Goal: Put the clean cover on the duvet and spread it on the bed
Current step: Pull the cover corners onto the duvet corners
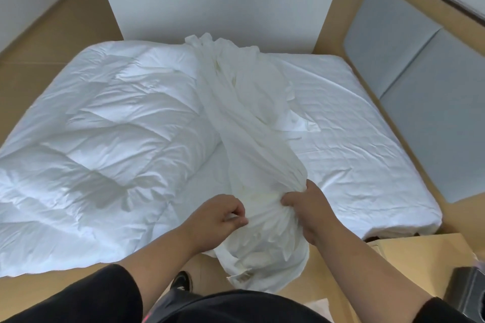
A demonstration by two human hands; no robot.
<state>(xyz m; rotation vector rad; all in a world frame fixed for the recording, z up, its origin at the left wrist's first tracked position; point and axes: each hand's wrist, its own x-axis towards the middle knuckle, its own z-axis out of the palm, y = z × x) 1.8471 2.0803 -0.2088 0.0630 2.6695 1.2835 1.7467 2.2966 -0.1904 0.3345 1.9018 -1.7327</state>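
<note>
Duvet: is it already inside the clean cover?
No: the duvet lies bare on the bed's left side, while both hands, left and right, grip the bunched cover beside it.

Duvet cover [244, 118], bunched lengthwise on bed [367, 139]; both hands [220, 220] [307, 207] grip near end. Duvet [99, 139] left of cover.

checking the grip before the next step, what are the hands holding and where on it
Both hold the bunched duvet cover at its near end: the left hand pinches a fold, the right hand grips the gathered fabric.
</note>
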